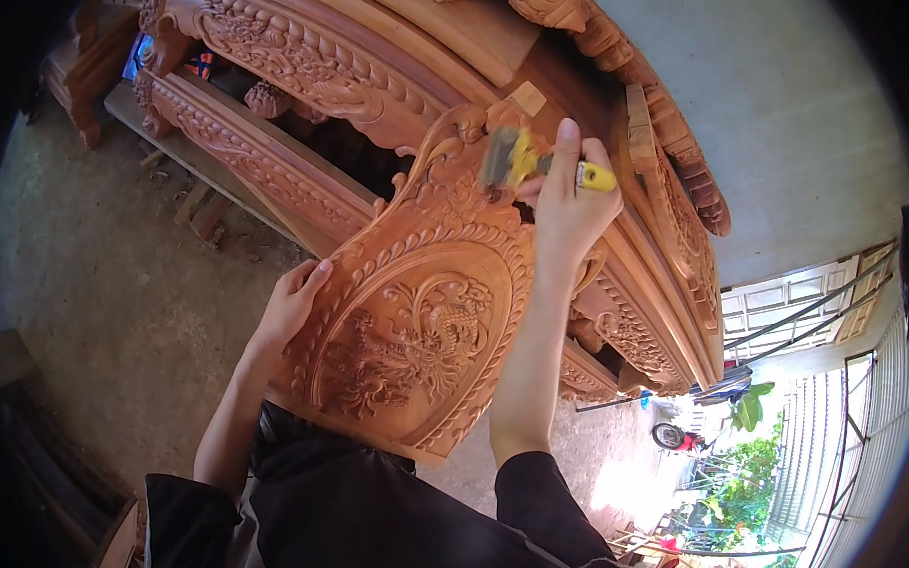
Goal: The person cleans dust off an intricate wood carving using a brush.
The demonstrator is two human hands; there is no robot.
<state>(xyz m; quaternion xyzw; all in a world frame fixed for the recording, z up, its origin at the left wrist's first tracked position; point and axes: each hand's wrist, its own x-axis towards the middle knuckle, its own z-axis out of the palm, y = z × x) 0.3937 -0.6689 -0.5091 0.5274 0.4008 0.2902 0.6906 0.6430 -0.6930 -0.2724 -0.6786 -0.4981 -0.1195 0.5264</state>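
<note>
A carved wooden panel with an oval floral relief leans against larger carved furniture, its lower edge near the person's lap. On the panel's left edge rests my left hand, thumb on the front face and the other fingers at the rim, partly hidden. My right hand is closed around the handle of a yellow brush. The brush head, slightly blurred, is over the top part of the panel, beside a small wooden block; whether its bristles touch the wood is unclear.
Large carved wooden furniture spans the area behind the panel. Wood scraps lie on the concrete floor at left. A pale wall rises at right; a motorbike and plants are at lower right.
</note>
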